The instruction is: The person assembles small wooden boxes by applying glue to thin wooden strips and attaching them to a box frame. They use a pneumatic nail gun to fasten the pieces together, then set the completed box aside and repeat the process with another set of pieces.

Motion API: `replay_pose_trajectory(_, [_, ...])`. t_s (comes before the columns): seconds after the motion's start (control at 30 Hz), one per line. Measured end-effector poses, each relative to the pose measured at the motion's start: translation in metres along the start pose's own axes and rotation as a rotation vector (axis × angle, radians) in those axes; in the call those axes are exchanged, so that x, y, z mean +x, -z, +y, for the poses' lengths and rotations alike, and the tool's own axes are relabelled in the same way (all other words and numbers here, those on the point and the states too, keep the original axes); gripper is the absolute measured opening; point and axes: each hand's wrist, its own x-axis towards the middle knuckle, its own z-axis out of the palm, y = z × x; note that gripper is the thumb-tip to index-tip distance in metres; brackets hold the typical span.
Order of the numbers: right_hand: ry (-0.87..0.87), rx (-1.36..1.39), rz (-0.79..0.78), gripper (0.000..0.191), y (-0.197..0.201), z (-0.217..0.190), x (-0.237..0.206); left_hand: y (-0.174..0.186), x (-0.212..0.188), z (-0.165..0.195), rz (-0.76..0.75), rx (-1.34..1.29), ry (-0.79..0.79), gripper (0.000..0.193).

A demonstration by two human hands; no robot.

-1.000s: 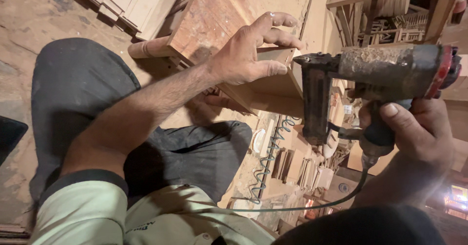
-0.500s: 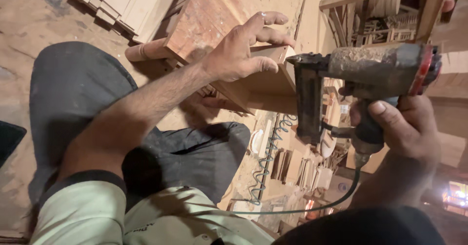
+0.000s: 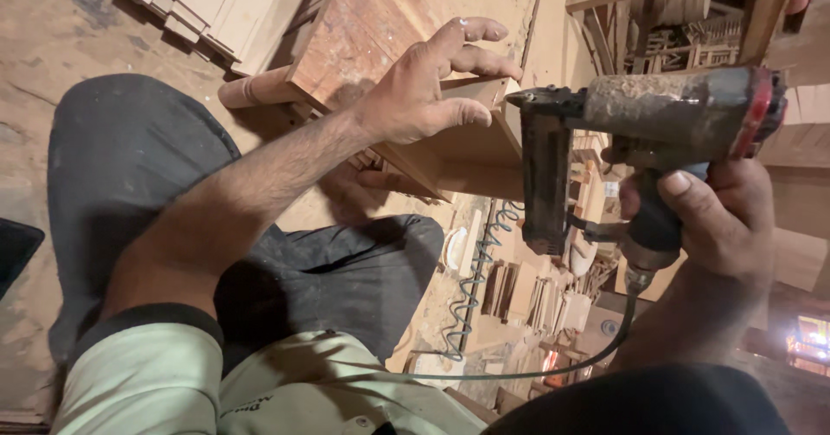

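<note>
My left hand [image 3: 428, 85] rests on the edge of a wooden box piece [image 3: 380, 20], palm on the top board, fingers spread over a thin light panel [image 3: 471, 145] below it. My right hand [image 3: 713, 214] is wrapped around the grip of a dusty pneumatic nail gun [image 3: 644, 132]. The gun's black magazine [image 3: 545, 180] hangs down just right of the panel's edge, its nose close to the wood. A thin air hose [image 3: 553, 370] runs from the handle base down past my lap.
My knees in dark trousers [image 3: 138, 167] frame the work. Stacked wood offcuts [image 3: 207, 3] lie at top left on the dusty floor. A coiled hose [image 3: 471, 292] and small wood parts [image 3: 527, 292] lie below. Wooden frames [image 3: 692, 20] stand at top right.
The nail gun has shifted slightly left and down toward the panel's edge. My left hand has stayed on the wooden piece, fingers lifting a little.
</note>
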Motion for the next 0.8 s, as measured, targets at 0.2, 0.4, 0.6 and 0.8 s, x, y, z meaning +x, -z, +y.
replay_pose_trajectory(0.2, [0.01,-0.002,0.031,0.033,-0.008,-0.001,0.0,-0.001,0.002,0.002,0.011,0.069,0.019,0.056])
replay_pose_trajectory(0.4, [-0.112,-0.001,0.098,0.03,-0.012,-0.008,-0.003,0.001,0.001,0.004,0.017,0.032,0.023,0.061])
replay_pose_trajectory(0.6, [-0.023,-0.11,-0.005,0.038,0.0,-0.006,-0.004,0.002,0.001,0.008,0.025,-0.007,0.02,0.075])
replay_pose_trajectory(0.8, [-0.097,-0.096,-0.062,0.034,0.001,-0.009,-0.008,0.001,0.004,0.014,0.008,-0.064,0.036,0.081])
